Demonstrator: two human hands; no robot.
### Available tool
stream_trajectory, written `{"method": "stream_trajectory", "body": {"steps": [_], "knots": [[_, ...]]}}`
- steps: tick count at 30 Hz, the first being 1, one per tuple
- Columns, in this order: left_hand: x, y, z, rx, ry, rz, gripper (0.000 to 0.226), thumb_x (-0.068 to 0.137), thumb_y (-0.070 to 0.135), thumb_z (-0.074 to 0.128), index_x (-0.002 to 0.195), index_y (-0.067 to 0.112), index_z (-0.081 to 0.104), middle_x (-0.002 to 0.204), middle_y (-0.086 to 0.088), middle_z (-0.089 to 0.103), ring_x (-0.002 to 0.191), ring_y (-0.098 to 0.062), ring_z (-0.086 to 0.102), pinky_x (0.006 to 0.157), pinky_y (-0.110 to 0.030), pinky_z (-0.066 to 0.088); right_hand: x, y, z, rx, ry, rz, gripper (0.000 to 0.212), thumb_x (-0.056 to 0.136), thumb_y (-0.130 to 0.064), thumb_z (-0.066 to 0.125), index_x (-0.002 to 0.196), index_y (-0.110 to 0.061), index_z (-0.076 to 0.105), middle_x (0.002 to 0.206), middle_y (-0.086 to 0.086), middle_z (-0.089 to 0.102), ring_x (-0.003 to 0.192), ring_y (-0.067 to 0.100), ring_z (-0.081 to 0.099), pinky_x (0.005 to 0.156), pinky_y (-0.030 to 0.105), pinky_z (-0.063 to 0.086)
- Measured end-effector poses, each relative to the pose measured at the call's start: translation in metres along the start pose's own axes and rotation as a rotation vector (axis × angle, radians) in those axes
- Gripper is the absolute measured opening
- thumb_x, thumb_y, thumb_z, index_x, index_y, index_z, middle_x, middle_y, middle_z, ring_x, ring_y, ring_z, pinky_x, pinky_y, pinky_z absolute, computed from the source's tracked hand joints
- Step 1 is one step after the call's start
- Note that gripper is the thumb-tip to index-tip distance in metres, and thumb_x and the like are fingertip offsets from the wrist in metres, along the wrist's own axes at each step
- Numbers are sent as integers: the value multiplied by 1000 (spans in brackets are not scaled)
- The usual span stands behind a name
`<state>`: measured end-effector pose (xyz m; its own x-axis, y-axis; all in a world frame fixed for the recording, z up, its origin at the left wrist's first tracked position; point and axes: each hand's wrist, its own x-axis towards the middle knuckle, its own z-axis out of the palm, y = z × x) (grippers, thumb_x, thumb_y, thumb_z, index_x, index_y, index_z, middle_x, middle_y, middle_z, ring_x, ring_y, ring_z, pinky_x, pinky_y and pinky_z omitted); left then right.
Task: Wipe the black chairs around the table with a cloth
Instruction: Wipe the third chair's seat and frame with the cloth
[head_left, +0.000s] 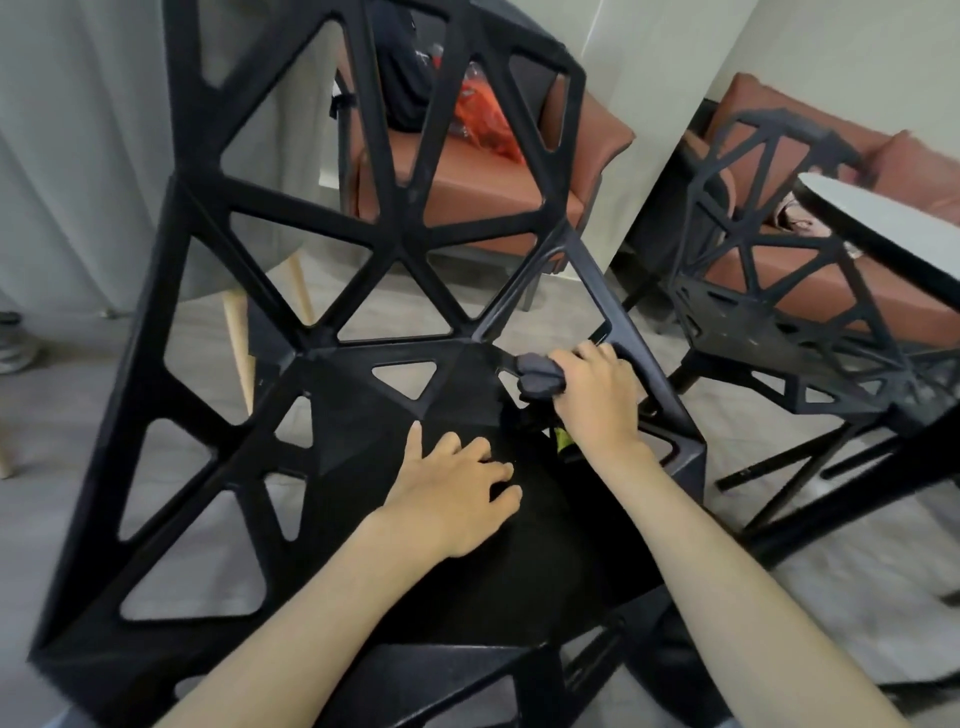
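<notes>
Head view, two black chairs (332, 291), right hand (597, 395) gripping one cloth (540, 376), left hand (457, 499) flat

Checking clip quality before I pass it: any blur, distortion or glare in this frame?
Head view: strong wide-angle bending at the edges; the second black chair and table edge at right are motion-smeared; the near black chair, cloth and both hands are fairly sharp; soft, even light, no glare.

Both bare forearms reached forward from the bottom of the view. The left hand (457, 488) lay palm down, fingers loosely spread and slightly bent, thumb out to the side. The right hand (597, 389) stretched farther ahead, fingers curled and bunched in a grip.
</notes>
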<state>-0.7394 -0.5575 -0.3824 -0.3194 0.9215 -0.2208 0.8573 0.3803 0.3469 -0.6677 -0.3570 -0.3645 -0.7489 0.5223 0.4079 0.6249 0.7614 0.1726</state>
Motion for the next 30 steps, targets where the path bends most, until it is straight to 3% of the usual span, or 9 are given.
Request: {"method": "stream_trajectory", "body": {"steps": [5,10,15,21,27,30], "knots": [[-1,6,3,33,38,-18,54,109,53,20,157,36,40,153,11,40,146,-21,29,124,-62,-9,-44,22,-28,-31,-88,84,30,78,-10,75,105,-22,73,99,5,65,97,34,59,69,42,49],[-4,10,4,39,47,-33,55,109,52,18,155,34,42,155,9,39,147,-22,30,124,-62,-9,-110,54,-58,23,-181,42,34,73,-4,77,97,-26,70,91,-7,57,89,25,56,66,37,47],[-9,17,1,66,29,-55,56,110,50,17,157,31,40,157,6,38,149,-24,29,123,-65,-12,-63,37,-31,-53,-78,-43,44,75,-8,77,114,-25,71,102,0,61,97,30,58,68,41,51],[-8,18,1,51,45,-74,54,110,44,18,156,29,42,155,5,40,147,-25,30,122,-65,-14,-4,-10,-15,-18,-25,3,27,82,-12,76,108,-18,71,102,6,63,95,30,62,74,39,50],[-15,18,4,28,57,-84,51,111,42,19,153,28,45,153,5,40,146,-24,28,120,-69,-12,-28,-19,-11,17,-121,-226,36,79,-13,75,113,-23,67,99,2,58,94,30,62,65,39,52],[-13,18,6,11,61,-90,51,111,41,20,156,29,41,157,5,38,148,-25,27,119,-71,-12,-8,7,-19,-81,-56,-85,30,79,-17,78,106,-22,67,102,5,60,97,32,61,67,37,46]]}}
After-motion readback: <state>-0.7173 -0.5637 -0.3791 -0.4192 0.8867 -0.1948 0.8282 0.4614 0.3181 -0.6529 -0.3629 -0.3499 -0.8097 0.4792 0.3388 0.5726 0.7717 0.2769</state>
